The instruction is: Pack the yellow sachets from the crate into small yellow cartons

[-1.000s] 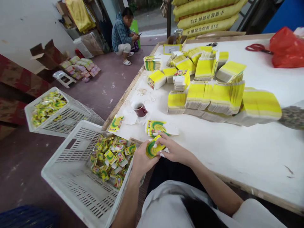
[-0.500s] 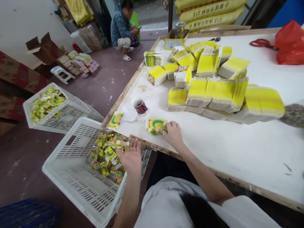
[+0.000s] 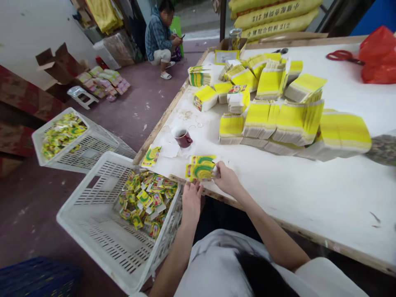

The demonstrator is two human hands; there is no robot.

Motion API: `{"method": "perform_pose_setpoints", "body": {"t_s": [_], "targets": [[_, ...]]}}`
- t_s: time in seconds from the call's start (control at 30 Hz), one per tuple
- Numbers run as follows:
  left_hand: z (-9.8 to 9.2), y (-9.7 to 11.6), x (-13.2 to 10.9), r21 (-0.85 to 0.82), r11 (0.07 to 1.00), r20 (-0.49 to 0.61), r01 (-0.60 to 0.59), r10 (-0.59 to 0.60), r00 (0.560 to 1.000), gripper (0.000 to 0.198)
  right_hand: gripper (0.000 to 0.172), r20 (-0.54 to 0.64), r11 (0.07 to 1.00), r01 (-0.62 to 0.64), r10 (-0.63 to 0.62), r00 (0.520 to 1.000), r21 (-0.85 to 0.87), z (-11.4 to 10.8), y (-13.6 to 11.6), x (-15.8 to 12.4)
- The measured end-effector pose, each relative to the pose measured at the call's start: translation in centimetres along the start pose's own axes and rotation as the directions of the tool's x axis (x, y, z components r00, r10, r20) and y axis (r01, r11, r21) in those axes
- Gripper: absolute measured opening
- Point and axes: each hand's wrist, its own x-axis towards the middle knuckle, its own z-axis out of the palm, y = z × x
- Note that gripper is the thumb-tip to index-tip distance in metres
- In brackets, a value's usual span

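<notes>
My right hand (image 3: pixel 227 177) pinches the right end of a small yellow-and-green printed carton (image 3: pixel 201 171) near the table's front edge. Behind it lies a similar carton (image 3: pixel 202 159), partly covered. My left hand (image 3: pixel 192 200) is at the table edge just below the held carton, fingers stretched toward it; whether they touch it I cannot tell. Below to the left, a white plastic crate (image 3: pixel 83 237) holds many small yellow-green cartons (image 3: pixel 144 200). Another printed carton (image 3: pixel 151 156) lies at the table's left corner.
Stacks of flat yellow cartons (image 3: pixel 260 119) cover the middle of the white table (image 3: pixel 309 185). A dark red mug (image 3: pixel 183 140) stands left of them. Red scissors (image 3: pixel 342 56) and a red bag (image 3: pixel 379 57) lie at the far right. A second filled crate (image 3: pixel 93 150) and a crouching person (image 3: pixel 159 39) are beyond.
My left hand has moved right, from over the crate to the table edge. My right hand has drawn one carton toward me. The carton by my left hand has dropped among those in the crate.
</notes>
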Motion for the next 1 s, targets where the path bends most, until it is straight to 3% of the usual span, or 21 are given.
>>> {"method": "perform_pose_setpoints", "body": {"t_s": [0.07, 0.13, 0.23, 0.3, 0.37, 0.43, 0.53, 0.6, 0.63, 0.73, 0.8, 0.9, 1.0], "targets": [[0.3, 0.0, 0.1, 0.047, 0.997, 0.039, -0.068, 0.066, 0.997, 0.034, 0.026, 0.113, 0.98, 0.095, -0.115, 0.987, 0.173, -0.1, -0.7, -1.0], [0.3, 0.0, 0.1, 0.193, 0.958, 0.06, -0.213, 0.206, 0.977, 0.04, 0.025, 0.151, 0.919, 0.136, -0.204, 0.967, 0.371, 0.1, -1.4, -1.8], [-0.3, -0.2, 0.1, 0.469, 0.763, 0.173, -0.444, 0.414, 0.894, 0.044, 0.02, 0.031, 0.878, 0.135, -0.167, 0.985, 0.459, 0.7, -2.2, -2.6], [-0.8, -0.6, 0.1, 0.538, 0.676, 0.25, -0.504, 0.443, 0.861, 0.046, 0.017, -0.049, 0.901, 0.153, -0.145, 0.988, 0.405, 1.0, -2.5, -2.9], [-0.9, -0.9, 0.1, 0.528, 0.683, 0.262, -0.504, 0.434, 0.862, 0.049, 0.016, -0.07, 0.916, 0.157, -0.141, 0.987, 0.37, 1.2, -2.5, -3.0], [-0.7, -0.9, 0.1, 0.483, 0.739, 0.232, -0.47, 0.409, 0.883, 0.051, 0.017, -0.031, 0.889, 0.115, -0.113, 0.993, 0.442, 1.2, -2.4, -3.0], [0.1, -0.5, 0.1, 0.394, 0.822, 0.151, -0.412, 0.384, 0.911, 0.048, 0.029, 0.093, 0.724, -0.003, -0.085, 0.992, 0.69, 1.3, -2.1, -2.7], [0.5, -0.3, 0.1, 0.335, 0.861, 0.101, -0.384, 0.372, 0.923, 0.041, 0.031, 0.114, 0.647, -0.026, -0.094, 0.989, 0.762, 1.4, -2.1, -2.6], [0.7, -0.2, 0.0, 0.308, 0.877, 0.09, -0.368, 0.358, 0.929, 0.038, 0.029, 0.089, 0.672, -0.006, -0.089, 0.992, 0.741, 1.4, -2.1, -2.7], [0.6, -0.1, -0.3, 0.278, 0.904, 0.106, -0.324, 0.307, 0.946, 0.026, 0.021, -0.028, 0.865, 0.086, -0.083, 0.996, 0.494, 1.5, -2.5, -3.0], [0.3, -0.2, -0.5, 0.304, 0.89, 0.124, -0.341, 0.318, 0.94, 0.022, 0.017, -0.061, 0.92, 0.123, -0.108, 0.992, 0.373, 1.6, -2.6, -3.2], [0.1, -0.2, -0.7, 0.343, 0.846, 0.123, -0.408, 0.39, 0.912, 0.02, 0.019, 0.003, 0.876, 0.095, -0.109, 0.994, 0.473, 1.5, -2.5, -3.2], [0.2, 0.0, -0.6, 0.334, 0.852, 0.099, -0.403, 0.393, 0.914, 0.023, 0.025, 0.104, 0.753, 0.021, -0.118, 0.988, 0.658, 1.4, -2.2, -3.0]]}}
